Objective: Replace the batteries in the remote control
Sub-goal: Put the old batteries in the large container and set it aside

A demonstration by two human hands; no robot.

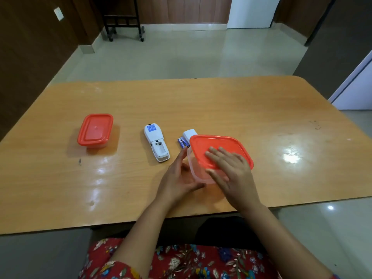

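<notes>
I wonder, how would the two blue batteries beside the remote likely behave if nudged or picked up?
The batteries are slim cylinders lying on a glossy table, so they would probably roll if nudged. Small and smooth, they may slip from a loose pinch. They look rigid.

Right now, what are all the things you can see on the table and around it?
table: one, light brown wood, fills the middle of the view
small box: one, clear with a red lid, left part of the table
remote control: one, white, face down mid-table, battery bay open
batteries: two, blue, between the remote control and the big box
white cover: one, white, just behind the batteries
big box: one, clear with a red lid, under the hands
trolley: one, black, far off on the floor
left hand: against the big box's side
right hand: flat on its lid
</notes>
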